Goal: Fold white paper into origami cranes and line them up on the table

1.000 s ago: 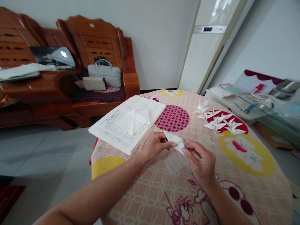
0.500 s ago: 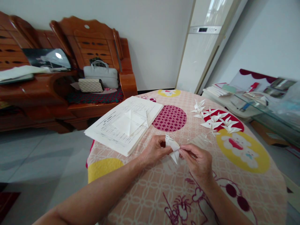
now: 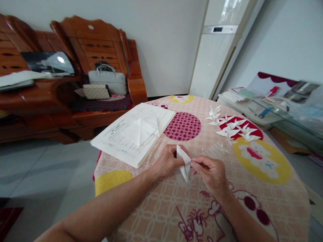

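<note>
Both hands hold one small folded white paper piece (image 3: 183,161) just above the round table (image 3: 277,201) with its pink patterned cloth. My left hand (image 3: 166,161) pinches its left side, fingers curled. Fingertips of my right hand (image 3: 210,173) pinch its right edge. The piece stands nearly upright, a point toward the cloth. A stack of printed sheets (image 3: 121,141) lies to the left, topped by a creased white square (image 3: 139,131). Several finished white paper cranes (image 3: 233,129) sit at the far right.
A wooden bench (image 3: 75,67) stands behind the table with a grey bag (image 3: 107,80) and a quilted purse (image 3: 96,91) on its seat. A tall white appliance (image 3: 217,47) fills the corner. A low glass table (image 3: 272,111) with papers is to the right.
The paper piece has been turned from lying flat and pointing left to standing nearly upright between my fingers. Both hands stayed close together over the same spot.
</note>
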Available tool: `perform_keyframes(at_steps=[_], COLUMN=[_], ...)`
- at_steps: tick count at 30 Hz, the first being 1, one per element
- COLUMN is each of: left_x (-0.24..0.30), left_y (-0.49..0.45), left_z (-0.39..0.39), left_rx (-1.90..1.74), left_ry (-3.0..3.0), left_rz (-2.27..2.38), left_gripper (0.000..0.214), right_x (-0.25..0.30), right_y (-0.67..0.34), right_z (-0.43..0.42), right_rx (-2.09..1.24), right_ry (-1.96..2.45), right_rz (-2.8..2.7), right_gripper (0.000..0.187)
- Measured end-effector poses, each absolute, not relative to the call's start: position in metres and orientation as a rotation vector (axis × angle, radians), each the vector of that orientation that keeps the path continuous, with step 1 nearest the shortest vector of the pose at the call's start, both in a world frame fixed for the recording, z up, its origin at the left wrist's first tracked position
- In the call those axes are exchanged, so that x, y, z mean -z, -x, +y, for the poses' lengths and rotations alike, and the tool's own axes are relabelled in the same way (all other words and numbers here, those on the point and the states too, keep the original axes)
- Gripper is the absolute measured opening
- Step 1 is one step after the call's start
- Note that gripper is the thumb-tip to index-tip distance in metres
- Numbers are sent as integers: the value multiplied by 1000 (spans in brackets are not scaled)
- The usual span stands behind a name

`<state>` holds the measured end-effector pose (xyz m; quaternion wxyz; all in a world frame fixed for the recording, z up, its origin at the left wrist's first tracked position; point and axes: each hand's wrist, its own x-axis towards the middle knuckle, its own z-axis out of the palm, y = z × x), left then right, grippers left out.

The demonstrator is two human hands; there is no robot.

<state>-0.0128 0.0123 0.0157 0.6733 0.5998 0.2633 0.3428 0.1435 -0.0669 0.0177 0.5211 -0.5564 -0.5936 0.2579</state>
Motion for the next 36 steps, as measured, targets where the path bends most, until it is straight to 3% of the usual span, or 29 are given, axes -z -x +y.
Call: perform_keyframes(at_steps=[12, 23, 36], left_x=[-18, -18, -21], left_y=[17, 22, 23], left_z=[16, 22, 21], left_rx=[-682, -557, -380], left_ry=[-1468, -1770, -1737], left_rz=[524, 534, 518], left_gripper=[27, 13, 31], right_x=[-14, -15, -11], right_y=[-148, -149, -154], right_z=[-65, -62, -58], right_rx=[-781, -981, -1151], right_ry=[1337, 1345, 1362], right_rz=[-1368, -1304, -1209], right_gripper=[19, 20, 21])
